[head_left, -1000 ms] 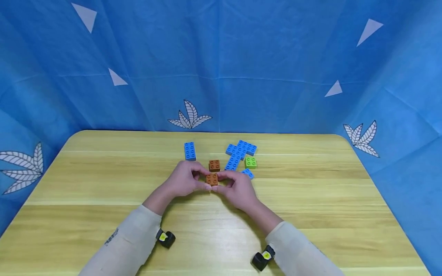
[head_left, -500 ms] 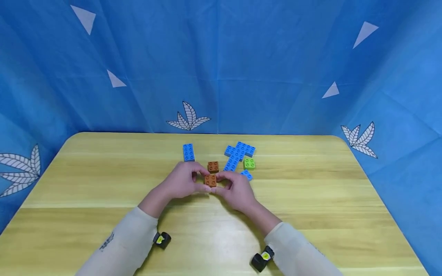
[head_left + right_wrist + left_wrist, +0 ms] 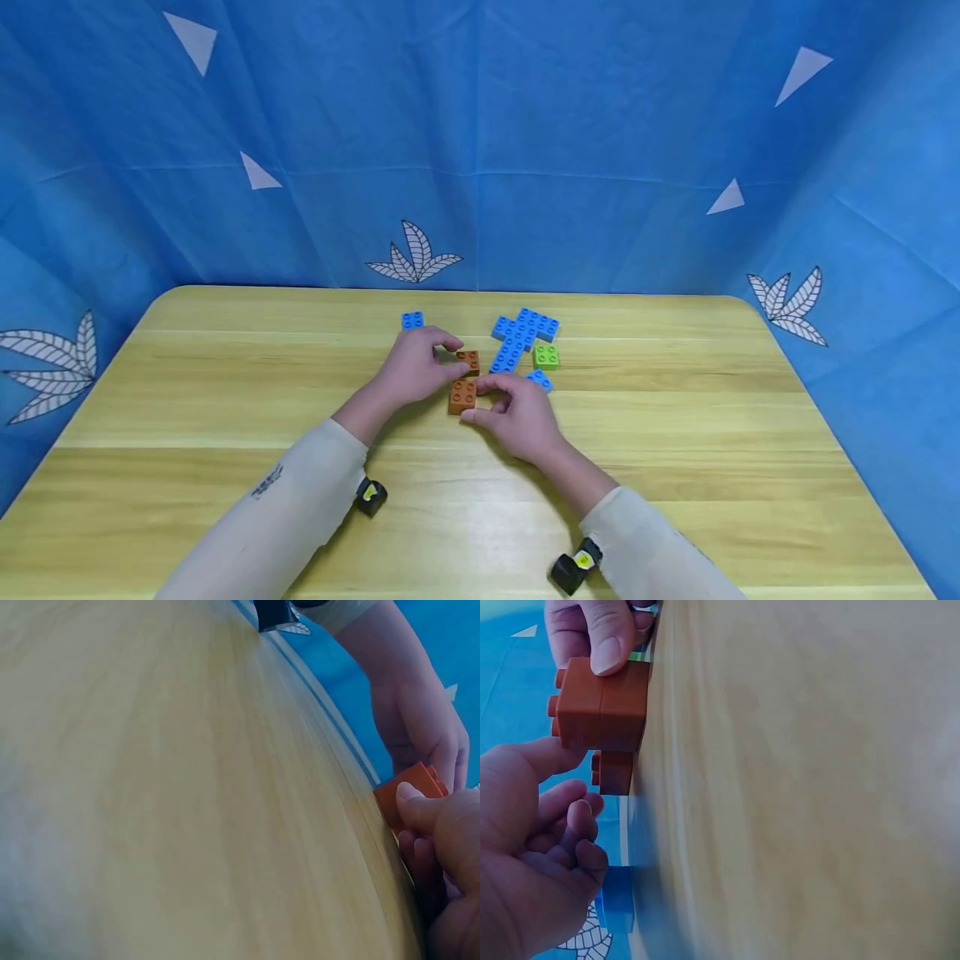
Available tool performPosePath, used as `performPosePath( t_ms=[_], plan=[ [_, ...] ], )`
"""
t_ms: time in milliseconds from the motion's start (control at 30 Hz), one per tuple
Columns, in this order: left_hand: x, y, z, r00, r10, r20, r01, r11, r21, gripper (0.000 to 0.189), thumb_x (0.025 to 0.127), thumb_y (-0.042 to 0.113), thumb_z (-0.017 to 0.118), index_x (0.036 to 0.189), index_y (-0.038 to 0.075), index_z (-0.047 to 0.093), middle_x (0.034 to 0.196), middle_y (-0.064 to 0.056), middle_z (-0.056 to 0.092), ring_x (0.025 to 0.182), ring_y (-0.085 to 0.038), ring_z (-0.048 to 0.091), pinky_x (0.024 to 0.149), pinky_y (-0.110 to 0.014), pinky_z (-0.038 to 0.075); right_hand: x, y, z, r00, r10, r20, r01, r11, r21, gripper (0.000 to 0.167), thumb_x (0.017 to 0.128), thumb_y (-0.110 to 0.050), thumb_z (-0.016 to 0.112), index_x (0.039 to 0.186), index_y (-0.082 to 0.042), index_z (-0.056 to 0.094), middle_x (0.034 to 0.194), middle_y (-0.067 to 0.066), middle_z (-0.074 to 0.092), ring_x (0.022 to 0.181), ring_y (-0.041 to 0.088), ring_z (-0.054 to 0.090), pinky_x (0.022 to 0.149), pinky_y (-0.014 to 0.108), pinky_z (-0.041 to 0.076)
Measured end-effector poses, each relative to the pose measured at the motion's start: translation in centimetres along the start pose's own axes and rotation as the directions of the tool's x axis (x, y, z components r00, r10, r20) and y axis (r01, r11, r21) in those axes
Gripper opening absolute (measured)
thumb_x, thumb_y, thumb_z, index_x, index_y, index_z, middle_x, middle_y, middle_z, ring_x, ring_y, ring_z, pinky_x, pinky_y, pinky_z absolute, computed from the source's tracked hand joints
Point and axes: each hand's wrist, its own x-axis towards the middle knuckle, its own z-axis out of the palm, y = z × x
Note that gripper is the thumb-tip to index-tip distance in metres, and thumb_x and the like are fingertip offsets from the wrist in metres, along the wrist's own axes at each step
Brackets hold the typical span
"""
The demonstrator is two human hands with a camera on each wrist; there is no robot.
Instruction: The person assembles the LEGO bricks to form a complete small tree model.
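In the head view my right hand (image 3: 522, 418) pinches an orange-brown toy building brick (image 3: 462, 400) between thumb and finger on the table. In the left wrist view this piece (image 3: 604, 705) is tall and has a seam across it, like two joined bricks. Just behind it lies another brown 2x2 brick (image 3: 471, 360). My left hand (image 3: 417, 367) is at that rear brick's left side, thumb and forefinger apart; firm contact is not visible. Its remaining fingers are loosely bent in the left wrist view.
A blue cross-shaped brick assembly (image 3: 517, 337) lies behind and right of the hands. Near it are a green brick (image 3: 546, 357) and a small blue brick (image 3: 539, 380). Another blue brick (image 3: 412, 320) is partly hidden behind my left hand. A blue curtain (image 3: 480, 125) hangs behind the table.
My left hand has let go of the front orange-brown brick and moved up and away to the rear brown brick. My right hand keeps its grip in nearly the same place.
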Motion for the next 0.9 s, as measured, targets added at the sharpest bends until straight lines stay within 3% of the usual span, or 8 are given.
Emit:
performPosePath(
  t_ms=[267,367,467,700,900],
  plan=[
    [0.8,-0.2,0.4,0.996,-0.061,0.068,0.057,0.997,0.058,0.04,0.08,0.02,0.086,0.113,0.001,0.073,0.114,-0.01,0.069,0.107,-0.026,0.062,0.094,-0.04,0.048,-0.1,0.0,-0.1,1.0,-0.007,0.013,0.007,1.0,-0.012,0.031,0.079,-0.018,0.087,0.106,-0.01,0.074,0.095,-0.002,0.068,0.063,0.01,0.057,0.059,0.029,0.05],
    [0.9,-0.3,0.4,0.995,-0.07,0.078,0.065,0.996,0.056,0.041,0.08,0.02,0.087,0.113,0.001,0.073,0.115,-0.011,0.069,0.113,-0.028,0.061,0.098,-0.042,0.046,-0.1,0.0,-0.1,1.0,-0.01,0.019,0.01,1.0,-0.017,0.031,0.08,-0.018,0.087,0.107,-0.01,0.074,0.096,-0.002,0.068,0.063,0.01,0.057,0.059,0.029,0.05],
    [0.9,-0.5,0.4,0.995,-0.075,0.069,0.071,0.996,0.048,0.039,0.081,0.021,0.086,0.113,0.002,0.073,0.113,-0.01,0.069,0.11,-0.027,0.061,0.097,-0.041,0.047,-0.1,0.0,-0.2,1.0,-0.012,0.023,0.012,1.0,-0.026,0.031,0.08,-0.018,0.086,0.108,-0.01,0.074,0.097,-0.003,0.068,0.064,0.01,0.057,0.059,0.029,0.051],
    [0.2,-0.4,-0.1,0.994,-0.1,0.033,0.1,0.995,-0.008,0.036,0.082,0.025,0.085,0.109,0.006,0.073,0.102,-0.003,0.069,0.081,-0.019,0.059,0.073,-0.035,0.05,-0.1,0.0,-0.1,1.0,-0.008,0.023,0.008,1.0,-0.018,0.031,0.08,-0.018,0.086,0.108,-0.01,0.074,0.095,-0.003,0.068,0.064,0.011,0.057,0.059,0.029,0.05],
    [-1.1,-0.1,-1.0,0.994,-0.104,0.015,0.105,0.99,-0.096,0.034,0.082,0.025,0.085,0.108,0.009,0.071,0.097,-0.002,0.067,0.069,-0.02,0.053,0.06,-0.034,0.046,0.0,0.0,-0.1,1.0,-0.005,0.024,0.005,1.0,-0.005,0.031,0.081,-0.018,0.086,0.108,-0.009,0.073,0.095,-0.003,0.067,0.063,0.011,0.056,0.057,0.028,0.049]
  ],
)
